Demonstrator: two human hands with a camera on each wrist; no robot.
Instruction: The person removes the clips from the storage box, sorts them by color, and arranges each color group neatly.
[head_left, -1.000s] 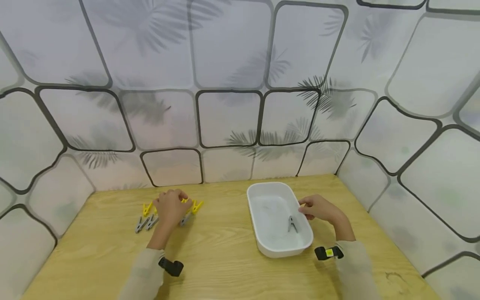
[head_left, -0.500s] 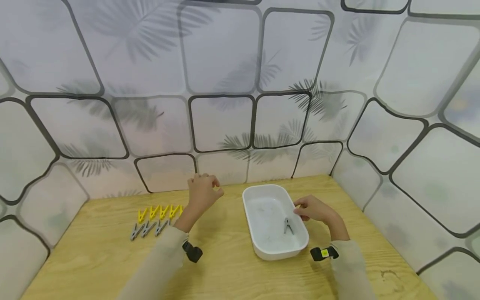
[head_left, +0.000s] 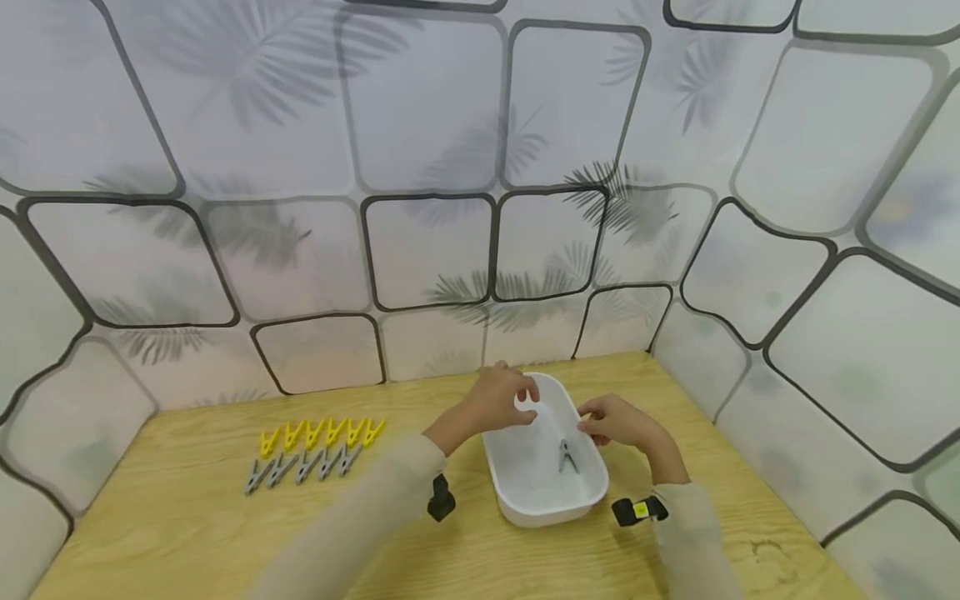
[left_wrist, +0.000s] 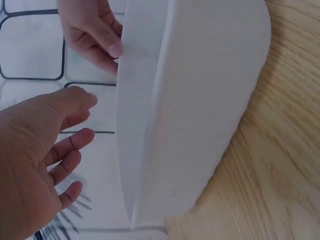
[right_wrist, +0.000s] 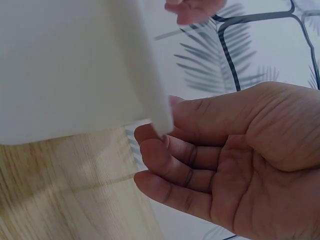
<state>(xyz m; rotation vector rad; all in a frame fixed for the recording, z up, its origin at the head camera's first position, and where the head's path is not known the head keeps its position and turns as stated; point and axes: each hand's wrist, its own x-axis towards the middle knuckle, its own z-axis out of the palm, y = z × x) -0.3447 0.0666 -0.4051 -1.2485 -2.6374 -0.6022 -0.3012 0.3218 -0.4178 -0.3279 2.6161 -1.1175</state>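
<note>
A white plastic basin (head_left: 525, 487) stands on the table to the right of the middle. One grey clothespin (head_left: 567, 457) lies on its floor. My right hand (head_left: 621, 423) pinches the basin's right rim; in the right wrist view its thumb is on one side of the rim and fingertips are on the other. Over the basin's far left part hovers my left hand (head_left: 498, 402), fingers loosely bent, nothing between them. To the left lie a row of yellow clothespins (head_left: 333, 431) and, nearer, a row of grey clothespins (head_left: 304, 467).
The wooden table (head_left: 187, 533) meets a patterned curtain (head_left: 435, 250) at its back and sides. Black wrist cameras sit on both sleeves, the right one (head_left: 639, 510) close beside the basin's near right corner.
My left hand has lifted from the clothespin rows and swung right to the basin, uncovering both rows. The right hand stays at the rim. The view has shifted slightly right.
</note>
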